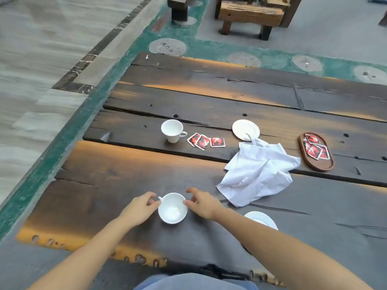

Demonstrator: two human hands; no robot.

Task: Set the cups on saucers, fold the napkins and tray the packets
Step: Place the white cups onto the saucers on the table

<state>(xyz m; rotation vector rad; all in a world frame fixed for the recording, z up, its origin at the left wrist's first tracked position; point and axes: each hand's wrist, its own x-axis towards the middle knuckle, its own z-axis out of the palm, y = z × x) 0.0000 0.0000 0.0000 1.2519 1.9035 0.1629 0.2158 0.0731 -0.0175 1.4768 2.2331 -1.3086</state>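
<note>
A white cup (172, 208) stands on the dark wooden table (104, 174) near me. My left hand (139, 208) pinches its handle; my right hand (202, 203) touches its right rim. A white saucer (264, 219) peeks out behind my right forearm. A second cup (173, 130) stands farther back, with three red packets (206, 140) to its right. Another saucer (245, 129) lies beyond a crumpled white napkin (258, 172). An oval wooden tray (316, 152) at the right holds several red packets.
The table's left edge drops to a green-bordered stone floor (62, 132). Wooden benches (249, 13) stand beyond the far side of the table. My lap is at the table's near edge.
</note>
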